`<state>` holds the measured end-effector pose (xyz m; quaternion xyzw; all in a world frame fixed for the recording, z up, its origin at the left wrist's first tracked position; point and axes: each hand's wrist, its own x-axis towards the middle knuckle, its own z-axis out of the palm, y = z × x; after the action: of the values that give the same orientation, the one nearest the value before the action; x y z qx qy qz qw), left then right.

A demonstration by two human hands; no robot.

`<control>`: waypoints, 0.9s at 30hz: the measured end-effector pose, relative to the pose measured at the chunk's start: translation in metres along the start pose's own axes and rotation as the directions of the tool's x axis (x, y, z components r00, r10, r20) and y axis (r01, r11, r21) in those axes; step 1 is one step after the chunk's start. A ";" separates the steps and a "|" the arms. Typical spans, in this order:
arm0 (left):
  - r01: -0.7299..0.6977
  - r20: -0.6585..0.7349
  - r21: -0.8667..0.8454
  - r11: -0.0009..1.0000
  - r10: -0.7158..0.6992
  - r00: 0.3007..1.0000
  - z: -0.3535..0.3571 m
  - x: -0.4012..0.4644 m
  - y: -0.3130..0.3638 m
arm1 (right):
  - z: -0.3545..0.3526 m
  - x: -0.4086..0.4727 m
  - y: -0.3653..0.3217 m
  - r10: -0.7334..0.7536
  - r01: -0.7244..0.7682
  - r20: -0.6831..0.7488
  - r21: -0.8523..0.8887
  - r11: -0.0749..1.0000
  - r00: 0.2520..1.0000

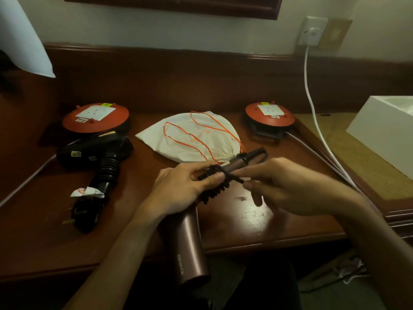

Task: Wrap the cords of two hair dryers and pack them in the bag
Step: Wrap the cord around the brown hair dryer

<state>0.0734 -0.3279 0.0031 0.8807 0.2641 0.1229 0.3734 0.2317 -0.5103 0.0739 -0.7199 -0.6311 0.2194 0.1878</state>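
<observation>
A rose-brown hair dryer (191,247) hangs over the table's front edge, its barrel pointing toward me and its handle pointing away. My left hand (181,189) grips the handle where black coiled cord (214,186) is wound round it. My right hand (288,186) pinches a strand of that cord just to the right. A black hair dryer (98,151) lies on the table at the left, its cord and plug (82,211) bunched below it with a white tag. A cream drawstring bag (190,137) with orange strings lies flat behind my hands.
Two red cord reels with white sockets, one (96,118) at the back left and one (270,115) at the back right, sit on the wooden table (257,220). A white cable (312,104) runs from a wall socket. A white box (382,130) stands at right.
</observation>
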 end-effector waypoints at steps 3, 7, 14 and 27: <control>0.002 -0.041 -0.067 0.998 -0.005 0.999 -0.002 0.000 -0.008 | 0.030 -0.004 0.010 -0.036 0.051 -0.171 0.081 0.995 0.985; 0.036 -0.077 -0.057 0.998 -0.040 0.996 -0.003 -0.004 -0.004 | 0.069 0.001 0.026 -0.052 0.102 -0.352 0.125 0.987 0.935; -0.014 -0.075 -0.016 1.000 0.013 0.997 -0.007 -0.018 0.006 | 0.096 0.007 0.026 -0.119 0.191 -0.487 0.101 0.976 0.865; -0.172 -0.206 0.140 0.975 0.199 0.958 0.014 -0.017 0.012 | 0.088 -0.030 0.044 -0.027 0.065 -0.299 0.117 0.991 0.954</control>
<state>0.0691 -0.3527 0.0017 0.9036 0.2267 0.2375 0.2750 0.2156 -0.5466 -0.0212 -0.7167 -0.5973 0.1437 0.3301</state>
